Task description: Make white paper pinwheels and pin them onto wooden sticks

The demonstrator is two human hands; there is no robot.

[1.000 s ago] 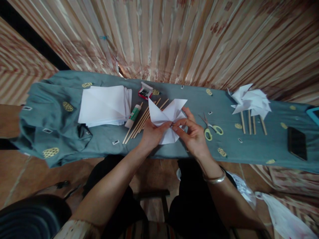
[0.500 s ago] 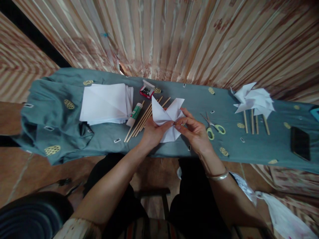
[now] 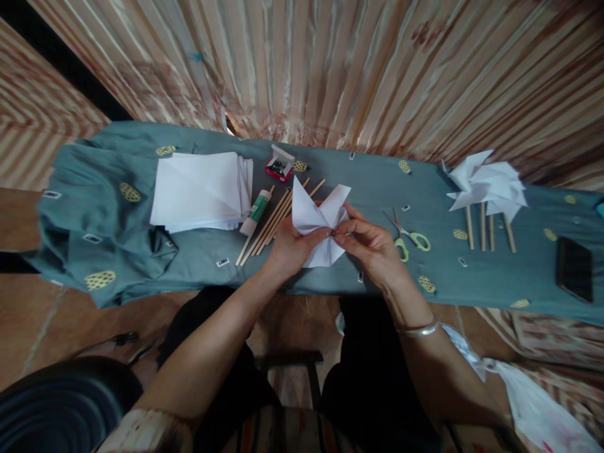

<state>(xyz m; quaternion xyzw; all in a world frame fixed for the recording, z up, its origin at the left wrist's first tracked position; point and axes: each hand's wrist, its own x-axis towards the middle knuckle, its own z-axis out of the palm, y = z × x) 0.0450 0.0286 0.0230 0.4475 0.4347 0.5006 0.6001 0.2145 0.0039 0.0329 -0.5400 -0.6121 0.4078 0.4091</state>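
A white paper pinwheel [image 3: 325, 217], its points folded in toward the middle, is held between my two hands above the near side of the table. My left hand [image 3: 290, 248] grips it from the left, the thumb pressed flat near its centre. My right hand [image 3: 372, 248] is closed at the right, thumb and forefinger pinching at the centre. A tiny dark thing shows at those fingertips, too small to name. Wooden sticks [image 3: 268, 226] lie beside my left hand, partly hidden by it. Scissors [image 3: 406, 238] with green handles lie open right of my right hand.
Left stands a stack of white paper [image 3: 198, 189], then a glue stick [image 3: 256, 212] and an open red box [image 3: 279, 165] of small metallic pieces. Finished pinwheels on sticks [image 3: 488, 185] and a phone [image 3: 574, 268] lie right. A pleated curtain [image 3: 302, 69] hangs behind the table.
The view has shifted slightly. Both hands still hold the pinwheel at its centre, with only small finger movement.
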